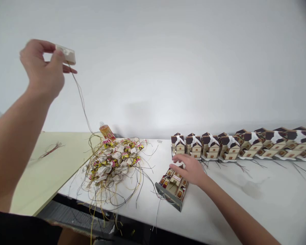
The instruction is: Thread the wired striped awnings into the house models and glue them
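Observation:
My left hand is raised at the upper left, its fingers closed on a small white block. Thin wires hang from that block down to a tangled pile of small white and yellow pieces with red-striped tops. Over the upper end of a miniature house is my right hand, with thumb and fingers apart. The house lies tilted back on the white table, its grey base facing me and thin wires beside it. Whether my right fingertips touch it, I cannot tell.
Several similar houses with snowy roofs stand in a row along the wall, wires trailing in front. An orange-labelled bottle leans behind the pile. A pale yellow board on the left carries a bundle of reddish wires.

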The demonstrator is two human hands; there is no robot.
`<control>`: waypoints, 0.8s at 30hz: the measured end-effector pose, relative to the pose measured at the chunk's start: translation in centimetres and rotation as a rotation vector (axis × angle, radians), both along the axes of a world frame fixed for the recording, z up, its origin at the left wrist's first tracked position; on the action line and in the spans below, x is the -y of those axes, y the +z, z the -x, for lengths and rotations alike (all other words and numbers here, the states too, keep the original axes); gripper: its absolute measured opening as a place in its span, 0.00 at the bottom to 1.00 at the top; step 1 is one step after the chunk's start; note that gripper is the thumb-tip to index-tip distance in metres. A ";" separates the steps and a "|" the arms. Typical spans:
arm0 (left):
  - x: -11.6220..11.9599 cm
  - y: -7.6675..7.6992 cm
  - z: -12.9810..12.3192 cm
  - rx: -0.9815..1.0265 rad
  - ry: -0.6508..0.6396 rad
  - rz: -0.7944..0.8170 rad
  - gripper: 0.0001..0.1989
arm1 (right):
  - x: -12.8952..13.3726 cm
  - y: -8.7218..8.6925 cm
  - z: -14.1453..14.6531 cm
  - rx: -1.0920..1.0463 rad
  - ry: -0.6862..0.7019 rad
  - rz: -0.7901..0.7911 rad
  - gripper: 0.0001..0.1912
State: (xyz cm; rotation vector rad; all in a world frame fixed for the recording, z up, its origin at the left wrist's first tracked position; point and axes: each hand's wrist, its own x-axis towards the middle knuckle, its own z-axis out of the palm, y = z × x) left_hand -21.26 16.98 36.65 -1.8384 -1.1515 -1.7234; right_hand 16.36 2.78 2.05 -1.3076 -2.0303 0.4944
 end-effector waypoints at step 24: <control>5.4 6.0 4.9 0.443 0.203 0.126 0.08 | -13.4 15.5 21.2 -0.228 0.258 -0.141 0.10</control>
